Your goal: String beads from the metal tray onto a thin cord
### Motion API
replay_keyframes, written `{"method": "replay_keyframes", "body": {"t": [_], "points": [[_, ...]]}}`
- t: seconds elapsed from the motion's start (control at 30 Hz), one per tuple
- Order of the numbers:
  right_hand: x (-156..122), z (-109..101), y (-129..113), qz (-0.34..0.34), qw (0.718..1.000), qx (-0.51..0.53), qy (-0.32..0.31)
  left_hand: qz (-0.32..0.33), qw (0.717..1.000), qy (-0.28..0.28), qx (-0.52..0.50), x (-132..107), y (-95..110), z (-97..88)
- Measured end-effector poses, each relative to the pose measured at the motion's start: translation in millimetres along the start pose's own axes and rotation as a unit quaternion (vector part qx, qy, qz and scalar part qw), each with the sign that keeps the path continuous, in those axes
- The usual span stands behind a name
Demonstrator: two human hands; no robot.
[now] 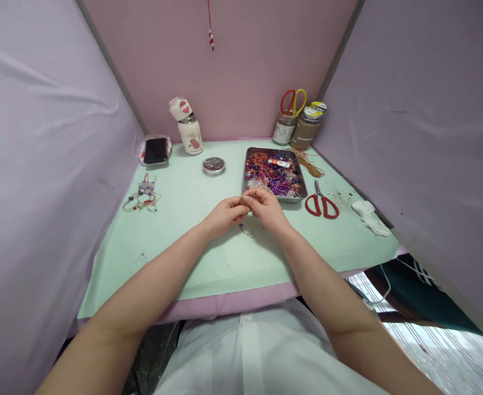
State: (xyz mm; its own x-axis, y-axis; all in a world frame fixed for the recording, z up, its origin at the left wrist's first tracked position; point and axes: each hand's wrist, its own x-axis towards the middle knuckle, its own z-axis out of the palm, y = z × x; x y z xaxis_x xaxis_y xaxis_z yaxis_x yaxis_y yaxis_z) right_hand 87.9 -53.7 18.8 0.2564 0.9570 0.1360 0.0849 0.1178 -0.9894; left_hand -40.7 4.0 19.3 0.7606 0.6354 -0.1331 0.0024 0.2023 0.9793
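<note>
My left hand (pixel 227 216) and my right hand (pixel 266 211) meet over the middle of the table, fingertips pinched together. From under them hangs a thin beaded cord (pixel 246 233) with a purple bead near its top. Both hands appear closed on this cord, though the exact grip is hidden by the fingers. Just beyond my right hand lies a metal tray (pixel 300 200) full of beads (pixel 276 175), with orange thread and a small red-and-white tube (pixel 279 163) in it. Red-handled scissors (pixel 322 204) rest to the right of the tray.
Finished-looking beaded strings (pixel 142 198) lie at left, near a phone (pixel 155 150). A white bottle (pixel 191 135) and a round container (pixel 214 165) stand farther back. Behind the tray are a jar with scissors (pixel 283 131), a brown jar (pixel 306 131) and cords (pixel 310 163). White cloth (pixel 370 216) lies right.
</note>
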Motion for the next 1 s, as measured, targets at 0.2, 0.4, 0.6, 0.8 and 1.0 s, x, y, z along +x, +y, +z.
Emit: {"method": "replay_keyframes", "body": {"t": [0.2,0.4,0.6,0.8,1.0], "points": [[1.4,-0.5,2.7,0.001,1.0,0.006,0.023,-0.007,0.999,0.01,-0.03,-0.9,1.9,2.8],[1.6,-5.1,-0.3,-0.001,0.999,0.0,0.042,0.021,0.999,0.041,-0.001,-0.3,4.9,0.8],[1.2,-10.9,-7.3,0.004,0.997,-0.069,0.024,0.083,0.992,0.084,0.036,2.9,1.9,-6.3],[-0.4,-12.4,-7.4,0.007,0.995,-0.099,0.018,0.098,0.99,0.086,0.051,4.2,-1.2,-6.6],[3.1,-13.5,1.6,-0.019,0.991,-0.129,0.026,0.092,0.99,0.089,0.053,5.0,-2.7,-6.3]]}}
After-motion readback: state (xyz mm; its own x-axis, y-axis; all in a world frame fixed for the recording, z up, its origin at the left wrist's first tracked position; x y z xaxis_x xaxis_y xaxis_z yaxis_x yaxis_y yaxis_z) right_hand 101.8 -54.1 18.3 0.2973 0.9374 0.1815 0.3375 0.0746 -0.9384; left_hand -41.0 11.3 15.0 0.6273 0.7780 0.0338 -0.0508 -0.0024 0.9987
